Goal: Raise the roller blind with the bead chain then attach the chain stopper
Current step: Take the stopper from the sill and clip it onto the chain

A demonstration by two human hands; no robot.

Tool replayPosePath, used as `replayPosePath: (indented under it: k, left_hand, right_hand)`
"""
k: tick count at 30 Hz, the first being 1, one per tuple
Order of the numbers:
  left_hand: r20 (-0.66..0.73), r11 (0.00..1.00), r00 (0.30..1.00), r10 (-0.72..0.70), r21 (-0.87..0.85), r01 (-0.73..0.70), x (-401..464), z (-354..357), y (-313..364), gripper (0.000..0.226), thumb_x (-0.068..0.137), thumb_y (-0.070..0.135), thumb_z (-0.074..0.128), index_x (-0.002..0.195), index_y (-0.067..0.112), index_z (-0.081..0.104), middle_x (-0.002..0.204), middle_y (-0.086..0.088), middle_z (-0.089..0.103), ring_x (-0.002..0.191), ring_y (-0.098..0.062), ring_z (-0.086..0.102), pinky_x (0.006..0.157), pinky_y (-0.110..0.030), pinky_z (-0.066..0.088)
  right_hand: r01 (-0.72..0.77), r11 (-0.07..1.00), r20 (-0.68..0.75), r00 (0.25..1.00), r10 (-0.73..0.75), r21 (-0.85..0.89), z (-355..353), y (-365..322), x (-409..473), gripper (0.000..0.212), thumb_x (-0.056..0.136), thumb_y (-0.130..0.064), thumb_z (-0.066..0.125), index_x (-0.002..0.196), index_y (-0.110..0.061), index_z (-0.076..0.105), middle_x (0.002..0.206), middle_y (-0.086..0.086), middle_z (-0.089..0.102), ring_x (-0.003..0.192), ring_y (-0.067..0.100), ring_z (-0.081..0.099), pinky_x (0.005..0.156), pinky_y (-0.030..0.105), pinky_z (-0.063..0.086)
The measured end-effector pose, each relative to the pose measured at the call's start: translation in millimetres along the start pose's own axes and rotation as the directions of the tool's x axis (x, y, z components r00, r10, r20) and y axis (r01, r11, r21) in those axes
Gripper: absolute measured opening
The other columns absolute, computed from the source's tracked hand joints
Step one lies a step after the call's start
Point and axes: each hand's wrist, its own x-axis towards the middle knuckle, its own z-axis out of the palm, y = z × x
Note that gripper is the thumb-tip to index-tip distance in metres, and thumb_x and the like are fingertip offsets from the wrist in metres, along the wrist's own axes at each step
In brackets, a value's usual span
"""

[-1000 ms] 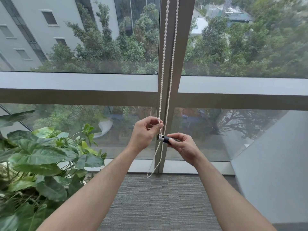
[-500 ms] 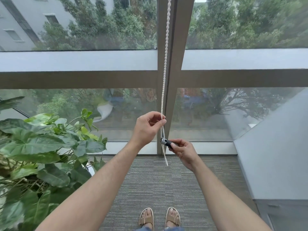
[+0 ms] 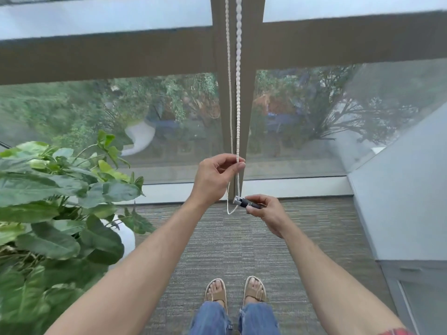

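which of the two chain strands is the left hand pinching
The right-hand strand, the one with the bigger-looking beads, is pinched by the left hand. The thinner left strand hangs free beside it.

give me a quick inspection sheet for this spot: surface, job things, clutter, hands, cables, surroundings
surface: grey carpet, bare where it shows.
job's things: bead chain hangs in two strands before the window post, looping just below the hands; dark stopper meets the right strand near the loop; whether it is clipped on cannot be told.
clutter: nothing seen.
grippers: left hand pinches the chain above the stopper; right hand pinches the stopper.
cables: nothing seen.
surroundings: leafy plant in a white pot at left, grey wall at right, the person's sandalled feet below.
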Motion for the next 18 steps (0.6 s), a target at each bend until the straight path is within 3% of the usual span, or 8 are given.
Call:
replayPosePath:
  k: [5, 8, 10, 13, 18]
  left_hand:
    - [-0.017, 0.998, 1.000, -0.021, -0.065, 0.020, -4.5, 11.6, -52.9, 0.012, 0.083, 0.023, 0.077, 0.085, 0.034, 0.078, 0.080, 0.009, 0.077, 0.079, -0.011, 0.071, 0.085, -0.042, 0.059]
    - [-0.004, 0.998, 1.000, -0.011, -0.059, 0.011, -5.0, 15.4, -84.8, 0.008, 0.080, 0.031, 0.077, 0.087, 0.036, 0.078, 0.082, 0.006, 0.078, 0.081, -0.015, 0.072, 0.086, -0.045, 0.059]
    - [-0.001, 0.999, 1.000, -0.016, -0.043, 0.016, -4.3, 17.6, -105.2, 0.010, 0.081, 0.028, 0.078, 0.088, 0.035, 0.078, 0.084, 0.004, 0.078, 0.082, -0.017, 0.072, 0.087, -0.046, 0.059]
    - [0.004, 0.999, 0.999, -0.034, -0.019, 0.034, -3.2, 22.6, -132.9, 0.018, 0.083, 0.017, 0.077, 0.087, 0.034, 0.078, 0.084, 0.003, 0.078, 0.084, -0.018, 0.072, 0.089, -0.048, 0.057]
    - [0.019, 0.999, 0.999, -0.037, -0.005, 0.037, -0.3, 31.8, -168.2, 0.020, 0.083, 0.017, 0.076, 0.086, 0.036, 0.078, 0.081, 0.007, 0.078, 0.082, -0.016, 0.071, 0.089, -0.049, 0.057]
  right_hand:
    - [-0.027, 0.984, 0.032, 0.999, 0.033, -0.175, -5.2, 56.1, 25.3, 0.032, 0.084, 0.004, 0.070, 0.112, -0.013, 0.070, 0.107, 0.011, 0.068, 0.092, 0.020, 0.067, 0.086, 0.029, 0.057]
    - [-0.034, 0.964, -0.008, 0.999, 0.033, -0.262, -5.0, 92.6, 44.1, 0.032, 0.088, 0.001, 0.067, 0.117, -0.014, 0.068, 0.111, 0.009, 0.068, 0.092, 0.015, 0.064, 0.082, 0.025, 0.055]
    - [-0.018, 0.941, -0.020, 1.000, 0.012, -0.338, -5.0, 113.5, 58.8, 0.033, 0.089, -0.002, 0.067, 0.120, -0.013, 0.066, 0.114, 0.006, 0.068, 0.097, 0.011, 0.063, 0.085, 0.022, 0.053]
    - [-0.028, 0.901, -0.043, 0.999, 0.010, -0.433, -4.7, 141.8, 78.4, 0.036, 0.088, -0.005, 0.069, 0.123, -0.014, 0.065, 0.116, 0.003, 0.065, 0.106, 0.016, 0.062, 0.097, 0.030, 0.050]
    - [-0.036, 0.860, -0.083, 0.996, -0.008, -0.508, -5.1, 177.4, 108.1, 0.035, 0.086, -0.008, 0.073, 0.119, -0.017, 0.065, 0.113, 0.001, 0.066, 0.104, 0.015, 0.062, 0.095, 0.028, 0.049]
